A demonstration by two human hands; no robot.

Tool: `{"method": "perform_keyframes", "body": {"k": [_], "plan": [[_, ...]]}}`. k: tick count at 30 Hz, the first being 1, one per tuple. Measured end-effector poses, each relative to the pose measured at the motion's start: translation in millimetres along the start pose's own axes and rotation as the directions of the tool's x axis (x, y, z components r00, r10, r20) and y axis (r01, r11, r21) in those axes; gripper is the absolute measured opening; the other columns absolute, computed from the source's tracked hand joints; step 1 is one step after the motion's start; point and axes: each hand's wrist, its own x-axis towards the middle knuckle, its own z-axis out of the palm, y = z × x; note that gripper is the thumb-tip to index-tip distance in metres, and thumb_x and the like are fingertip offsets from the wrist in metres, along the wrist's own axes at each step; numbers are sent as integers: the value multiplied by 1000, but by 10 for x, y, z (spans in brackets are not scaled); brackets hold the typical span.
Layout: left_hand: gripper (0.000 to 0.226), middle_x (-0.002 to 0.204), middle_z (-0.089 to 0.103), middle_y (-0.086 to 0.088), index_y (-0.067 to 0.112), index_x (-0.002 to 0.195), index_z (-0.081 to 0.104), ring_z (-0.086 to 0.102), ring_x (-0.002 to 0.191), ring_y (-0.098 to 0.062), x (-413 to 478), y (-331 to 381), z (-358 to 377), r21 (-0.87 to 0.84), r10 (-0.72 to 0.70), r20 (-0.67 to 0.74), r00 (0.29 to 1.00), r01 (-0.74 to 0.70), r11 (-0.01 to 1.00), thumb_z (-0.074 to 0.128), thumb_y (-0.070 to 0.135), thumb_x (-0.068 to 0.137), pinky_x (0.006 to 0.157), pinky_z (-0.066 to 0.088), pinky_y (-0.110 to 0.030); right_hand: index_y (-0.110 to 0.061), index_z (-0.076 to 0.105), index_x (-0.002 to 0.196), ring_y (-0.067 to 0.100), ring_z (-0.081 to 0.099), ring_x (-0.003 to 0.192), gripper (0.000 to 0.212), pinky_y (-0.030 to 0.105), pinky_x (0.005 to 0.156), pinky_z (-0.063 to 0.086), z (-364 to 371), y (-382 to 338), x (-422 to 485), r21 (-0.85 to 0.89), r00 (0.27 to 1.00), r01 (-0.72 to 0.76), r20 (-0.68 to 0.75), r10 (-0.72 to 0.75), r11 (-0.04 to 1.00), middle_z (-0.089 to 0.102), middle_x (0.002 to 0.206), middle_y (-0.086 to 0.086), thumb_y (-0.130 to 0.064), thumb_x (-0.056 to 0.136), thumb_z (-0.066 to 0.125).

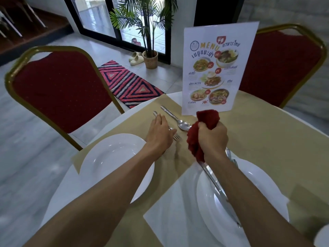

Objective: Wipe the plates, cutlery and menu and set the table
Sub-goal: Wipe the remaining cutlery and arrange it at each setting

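Observation:
My left hand (159, 133) lies over a fork (175, 135) on the beige placemat (138, 120), fingers curled around its handle. Beside the fork, a spoon (178, 120) rests on the same mat. My right hand (212, 139) grips a bunched red cloth (207, 118) above the mat's middle. One white plate (115, 163) sits at the left under my left forearm. A second white plate (249, 196) sits at the right with cutlery (220, 191) lying across it, partly hidden by my right arm. The laminated menu (216, 66) stands upright behind the cloth.
Two red chairs with gold frames stand at the table's far side, one on the left (58, 86) and one on the right (283, 68). A striped rug (131, 82) and a potted palm (150, 57) are on the floor beyond.

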Motion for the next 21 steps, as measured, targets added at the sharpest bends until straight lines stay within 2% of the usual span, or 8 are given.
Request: {"method": "perform_keyframes", "body": {"k": [2, 3, 6, 8, 10, 14, 19, 21], "plan": [[70, 164, 20, -16, 1, 155, 20, 17, 152, -29, -135, 110, -69, -27, 9, -39, 999, -10, 1000, 50, 38, 103, 122, 21, -37, -4, 64, 100, 32, 67, 48, 17, 50, 45, 59, -193, -119, -44, 176, 1000, -4, -24, 9, 984, 73, 69, 16, -18, 94, 58], [64, 159, 31, -14, 3, 152, 29, 27, 148, -31, -218, 167, -89, -48, 38, -55, 998, -41, 998, 50, 37, 102, 118, 30, -39, -1, 64, 100, 33, 66, 49, 19, 49, 45, 57, -315, -153, -62, 229, 1000, -3, -28, 9, 973, 73, 69, 17, -19, 95, 58], [45, 138, 57, -8, 13, 141, 51, 47, 129, -31, -556, 364, -66, -80, 269, -36, 963, -271, 959, 53, 33, 101, 103, 44, -42, -1, 66, 99, 36, 70, 61, 35, 52, 63, 61, -712, -75, -149, 271, 999, -37, -11, 41, 962, 74, 73, 16, -35, 94, 57], [38, 132, 62, -7, 16, 135, 60, 50, 124, -30, -792, 493, 18, -12, 434, 59, 899, -434, 901, 54, 32, 101, 102, 43, -42, -7, 66, 99, 37, 73, 69, 37, 57, 73, 62, -961, 84, -288, 264, 995, -98, 12, 99, 960, 76, 78, 16, -42, 96, 55], [35, 127, 61, -7, 17, 131, 62, 51, 120, -29, -957, 600, 125, 97, 503, 197, 841, -527, 844, 56, 30, 100, 97, 45, -40, -11, 64, 106, 35, 76, 74, 34, 53, 75, 63, -1203, 260, -470, 236, 984, -177, 48, 170, 956, 78, 83, 15, -43, 102, 52], [35, 122, 55, -7, 17, 129, 58, 49, 117, -27, -1045, 717, 209, 261, 418, 288, 861, -491, 831, 64, 25, 95, 86, 50, -40, -14, 64, 108, 23, 72, 54, 30, 33, 52, 57, -1621, 509, -938, 209, 951, -300, 134, 277, 931, 76, 66, 6, -39, 108, 46], [16, 103, 51, -3, 18, 108, 72, 56, 105, -25, -1083, 732, -5, 287, 332, 402, 853, -462, 840, 66, 24, 94, 84, 52, -39, 1, 68, 107, 40, 70, 66, 56, 46, 62, 56, -2078, 719, -1473, 279, 897, -436, 204, 391, 855, 75, 85, 30, -50, 107, 44], [16, 98, 57, -2, 18, 101, 76, 60, 98, -23, -1268, 711, -207, 274, 287, 460, 840, -442, 854, 65, 28, 94, 84, 52, -38, 7, 67, 105, 42, 71, 68, 68, 49, 65, 57, -2241, 742, -1641, 327, 886, -459, 241, 396, 826, 74, 85, 31, -55, 106, 38]]}}
